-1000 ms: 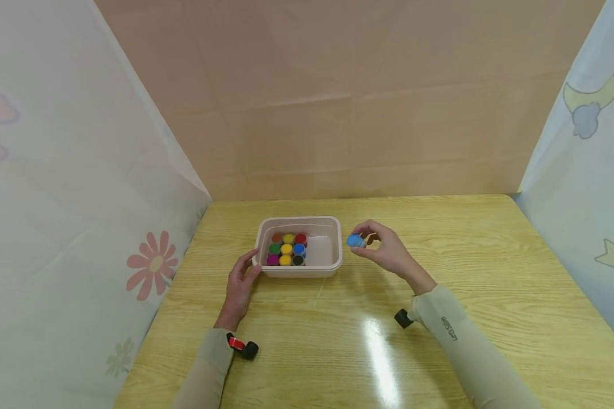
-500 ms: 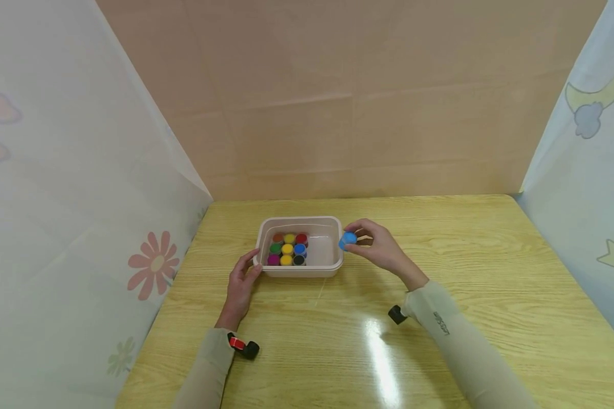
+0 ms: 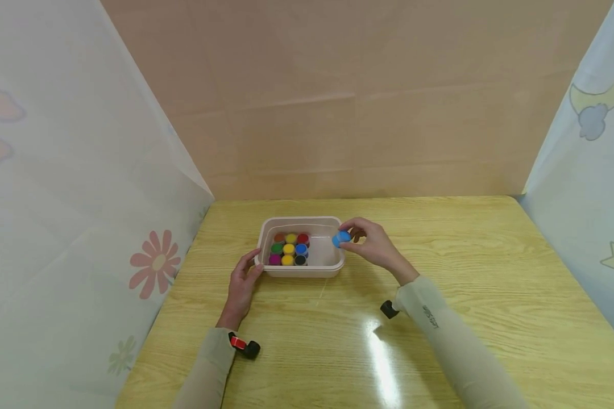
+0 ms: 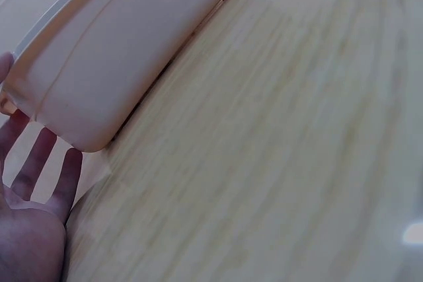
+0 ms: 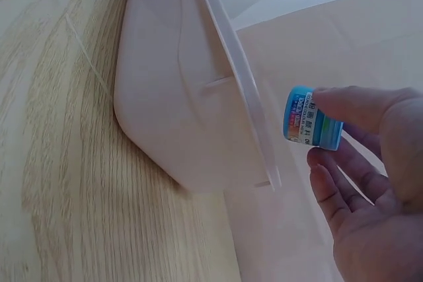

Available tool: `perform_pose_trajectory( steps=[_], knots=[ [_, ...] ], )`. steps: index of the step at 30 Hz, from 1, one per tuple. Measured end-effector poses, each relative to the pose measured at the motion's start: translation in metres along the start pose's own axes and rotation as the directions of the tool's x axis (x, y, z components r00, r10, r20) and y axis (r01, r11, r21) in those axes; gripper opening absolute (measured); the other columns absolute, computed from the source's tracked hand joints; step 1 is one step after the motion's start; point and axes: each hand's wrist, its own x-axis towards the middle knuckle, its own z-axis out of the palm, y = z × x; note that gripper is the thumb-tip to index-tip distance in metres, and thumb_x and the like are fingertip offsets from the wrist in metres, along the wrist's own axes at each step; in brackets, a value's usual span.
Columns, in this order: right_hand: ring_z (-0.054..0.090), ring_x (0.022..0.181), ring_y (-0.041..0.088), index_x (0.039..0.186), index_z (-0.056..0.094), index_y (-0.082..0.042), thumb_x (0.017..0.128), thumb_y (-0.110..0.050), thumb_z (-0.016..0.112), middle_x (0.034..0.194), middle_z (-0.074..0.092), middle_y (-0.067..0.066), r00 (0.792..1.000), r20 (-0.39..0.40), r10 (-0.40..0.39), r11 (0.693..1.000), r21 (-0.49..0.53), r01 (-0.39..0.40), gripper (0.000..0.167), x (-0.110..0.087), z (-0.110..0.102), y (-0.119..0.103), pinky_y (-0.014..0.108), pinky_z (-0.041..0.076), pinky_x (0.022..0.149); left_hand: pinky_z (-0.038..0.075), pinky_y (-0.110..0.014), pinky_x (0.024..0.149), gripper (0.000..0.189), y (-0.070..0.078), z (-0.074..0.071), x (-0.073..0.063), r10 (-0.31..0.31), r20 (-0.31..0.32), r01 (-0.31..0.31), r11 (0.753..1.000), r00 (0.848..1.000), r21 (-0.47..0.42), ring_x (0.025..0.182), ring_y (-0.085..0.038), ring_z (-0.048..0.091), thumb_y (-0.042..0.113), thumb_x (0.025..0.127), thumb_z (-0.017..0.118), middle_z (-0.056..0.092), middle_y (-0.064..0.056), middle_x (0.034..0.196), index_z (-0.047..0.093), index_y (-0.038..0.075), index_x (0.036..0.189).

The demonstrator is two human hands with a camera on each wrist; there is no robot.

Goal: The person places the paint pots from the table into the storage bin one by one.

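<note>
At the front left corner of a pale pink plastic box (image 3: 299, 273), my left hand (image 3: 241, 288) holds the rim. In the left wrist view, several fingers (image 4: 36, 163) touch the box's outer wall. My right hand (image 3: 378, 244) pinches a small blue paint jar (image 3: 340, 238) over the box's right rim. A printed label shows on the paint jar (image 5: 309, 117) in the right wrist view, where it is tilted beside the rim. Inside the box, several small jars (image 3: 289, 249) with green, yellow, red, blue, purple, orange and black tops stand in rows at the left.
The box stands on a light wood-grain table (image 3: 317, 341). A brown paper-like wall (image 3: 358, 113) rises behind it. Printed white sheets flank both sides, one with a red flower (image 3: 155, 264). Bare box floor (image 3: 321, 251) shows right of the jars.
My right hand has moved left with the blue paint jar, from beside the box to over its right rim, turning the jar. The left hand stays at the box corner.
</note>
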Motion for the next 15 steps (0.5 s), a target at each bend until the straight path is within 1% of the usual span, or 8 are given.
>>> perform_pose_trajectory(
  steps=[4,7,11,15],
  knots=[
    [0.067,0.098,0.029,0.123,0.068,-0.002,0.09,-0.01,0.081,0.114,0.07,0.013,1.0,0.016,0.003,1.0,0.019,-0.004,0.036,0.007,0.004,0.001,0.055,0.056,0.096,0.049,-0.015,0.1,0.048,0.0,0.0,0.0,-0.003,-0.007,0.003,1.0,1.0,0.007,0.134,-0.02,0.049,0.019,0.104,0.064,0.051,-0.017,0.151,0.053,0.011,0.149],
    [0.069,0.102,0.03,0.122,0.068,-0.003,0.09,-0.01,0.081,0.116,0.07,0.014,1.0,0.024,0.015,1.0,0.017,-0.016,0.035,0.011,0.008,0.001,0.052,0.057,0.097,0.049,-0.015,0.101,0.048,0.0,-0.001,0.0,-0.002,-0.004,0.002,1.0,1.0,0.013,0.135,-0.022,0.048,0.02,0.104,0.064,0.05,-0.016,0.152,0.052,0.011,0.15],
    [0.071,0.105,0.03,0.122,0.068,-0.004,0.09,-0.008,0.081,0.119,0.07,0.014,0.999,0.037,0.017,1.0,-0.01,-0.017,0.035,0.018,0.014,0.002,0.046,0.059,0.096,0.049,-0.015,0.101,0.048,-0.001,0.0,0.001,0.001,-0.003,0.0,1.0,1.0,0.015,0.136,-0.024,0.048,0.021,0.104,0.064,0.049,-0.015,0.153,0.053,0.011,0.15],
    [0.071,0.102,0.029,0.121,0.069,-0.004,0.089,-0.008,0.082,0.117,0.071,0.014,0.999,0.045,0.021,1.0,-0.02,-0.02,0.035,0.026,0.021,0.001,0.044,0.06,0.093,0.048,-0.014,0.101,0.047,-0.003,-0.001,0.001,0.001,-0.009,-0.001,1.0,1.0,0.021,0.137,-0.025,0.047,0.02,0.104,0.063,0.05,-0.015,0.153,0.053,0.011,0.149]
  ],
)
